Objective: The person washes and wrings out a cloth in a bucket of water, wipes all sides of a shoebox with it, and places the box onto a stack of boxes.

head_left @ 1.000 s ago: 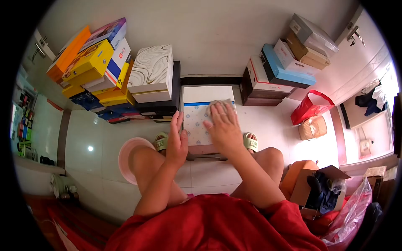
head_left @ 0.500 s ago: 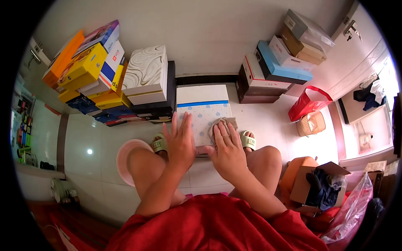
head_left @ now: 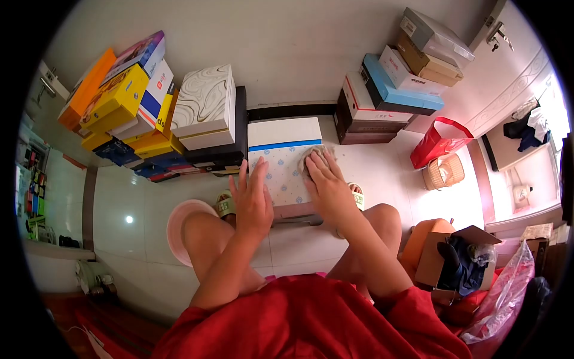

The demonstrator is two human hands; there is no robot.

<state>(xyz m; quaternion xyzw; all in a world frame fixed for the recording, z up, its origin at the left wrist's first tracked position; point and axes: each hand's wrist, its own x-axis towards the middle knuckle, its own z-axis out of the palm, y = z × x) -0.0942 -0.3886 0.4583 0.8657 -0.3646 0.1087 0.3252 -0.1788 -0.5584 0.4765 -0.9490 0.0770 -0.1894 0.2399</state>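
Observation:
Between my feet a box (head_left: 283, 173) lies on the floor, its top white with small blue prints, a blue stripe and a plain white band at the far side. My right hand (head_left: 330, 190) presses a greyish-beige cloth (head_left: 305, 161) against the right part of this top, fingers stretched over it. Part of the cloth is hidden under the fingers. At the box's left edge is my left hand (head_left: 252, 206), fingers apart and holding nothing; whether it touches the box I cannot tell.
Stacked shoe boxes (head_left: 113, 105) and a marbled-lid box (head_left: 203, 99) stand at left; another stack (head_left: 394, 90) stands right. A pink bucket (head_left: 179, 233) is beside my left leg. Rightward are a red bag (head_left: 439, 143), a wicker basket (head_left: 445, 172) and an open carton (head_left: 431, 263).
My right hand has slid the cloth away from me, toward the blue stripe. My left hand has shifted slightly left and nearer me. The camera view has moved a little.

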